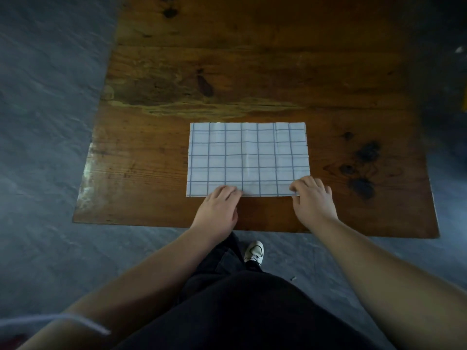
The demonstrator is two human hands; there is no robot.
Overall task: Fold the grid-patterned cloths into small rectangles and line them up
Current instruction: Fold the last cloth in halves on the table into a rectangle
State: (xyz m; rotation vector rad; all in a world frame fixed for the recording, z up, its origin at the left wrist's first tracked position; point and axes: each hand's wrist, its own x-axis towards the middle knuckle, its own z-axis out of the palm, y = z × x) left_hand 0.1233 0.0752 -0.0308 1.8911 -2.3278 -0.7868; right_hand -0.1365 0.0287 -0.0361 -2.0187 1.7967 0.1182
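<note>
**A:** From the head camera, where is the cloth?

**B:** One grid-patterned cloth (249, 157) lies flat on the wooden worktop (151, 160) as a wide rectangle. Its near edge runs close to the worktop's front edge.

**A:** And the left hand?

**B:** The left hand (218, 208) is at the near edge, left of the middle. Its fingers are bent down onto the hem and pinch it. The thumb is hidden, so I cannot tell how deep the hold goes.

**A:** The right hand?

**B:** The right hand (313, 198) covers the near right corner. Its fingers are curled over the corner, its thumb is at the edge, and it grips the fabric there.

**A:** Anything else?

**B:** Grey floor (50, 122) surrounds the worktop, and a white shoe (254, 251) shows below the front edge.
</note>
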